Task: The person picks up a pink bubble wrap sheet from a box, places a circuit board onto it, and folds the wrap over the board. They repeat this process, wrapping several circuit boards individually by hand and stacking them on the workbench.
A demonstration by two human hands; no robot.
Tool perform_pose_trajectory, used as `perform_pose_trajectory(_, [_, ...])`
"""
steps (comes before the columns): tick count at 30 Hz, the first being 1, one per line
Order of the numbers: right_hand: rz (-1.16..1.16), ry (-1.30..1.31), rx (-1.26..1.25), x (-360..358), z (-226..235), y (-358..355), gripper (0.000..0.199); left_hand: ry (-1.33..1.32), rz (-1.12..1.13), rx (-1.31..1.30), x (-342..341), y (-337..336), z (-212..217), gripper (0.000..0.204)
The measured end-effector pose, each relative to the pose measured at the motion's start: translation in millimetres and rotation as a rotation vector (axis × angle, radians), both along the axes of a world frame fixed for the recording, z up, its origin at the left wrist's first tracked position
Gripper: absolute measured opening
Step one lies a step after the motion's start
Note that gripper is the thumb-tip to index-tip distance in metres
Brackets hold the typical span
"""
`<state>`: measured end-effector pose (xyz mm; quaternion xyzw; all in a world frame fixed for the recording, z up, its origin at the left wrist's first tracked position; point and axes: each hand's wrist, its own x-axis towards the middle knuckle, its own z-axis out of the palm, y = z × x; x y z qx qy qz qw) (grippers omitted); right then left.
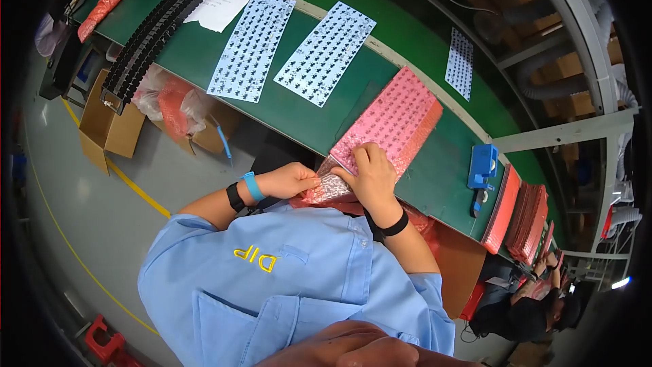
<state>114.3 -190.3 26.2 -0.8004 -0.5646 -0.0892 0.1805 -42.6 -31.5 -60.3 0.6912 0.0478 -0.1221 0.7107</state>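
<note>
A pink bubble-wrap bag [424, 132] lies slanting across the front edge of the green bench, its near end toward my body. Through its upper film shows a circuit board [390, 112] with rows of dark marks. My left hand [293, 180] is closed, pinching the crumpled near-left end of the bag. On the bag's near part rests my right hand [373, 175], fingers bent over its top and thumb at the near edge, gripping it. Whether that thumb also touches the board is hidden.
Two white-blue circuit boards [252, 47] [326, 53] lie on the bench [183, 54], left of a blue tape dispenser [483, 165]. Wrapped pink packs [526, 223] stand at right. A black slotted rack [153, 37] and cardboard box [109, 126] are left. A co-worker [530, 309] is at lower right.
</note>
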Motion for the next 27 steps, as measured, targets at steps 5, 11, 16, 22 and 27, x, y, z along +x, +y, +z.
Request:
perform_pose_trajectory(5, [0.075, 0.087, -0.060, 23, 23, -5, 0.039, -0.209, 0.119, 0.590, 3, 20, 56, 0.022])
perform_pose_trajectory(11, [-0.066, 0.808, -0.280, 153, 49, 15, 0.031, -0.853, 0.427, 0.995, 60, 27, 69, 0.036])
perform_pose_trajectory(16, [-0.746, 0.166, -0.062, 315, 7, 8, 0.064, -0.783, 0.221, 1.069, 58, 26, 57, 0.047])
perform_pose_trajectory(22, [-1.212, 0.404, -0.110, 377, 0, 6, 0.100, -0.781, 0.219, 1.117, 57, 21, 58, 0.044])
perform_pose_trajectory(27, [-1.194, 0.480, -0.040, 379, 15, 8, 0.100, -0.761, 0.251, 1.082, 59, 22, 60, 0.042])
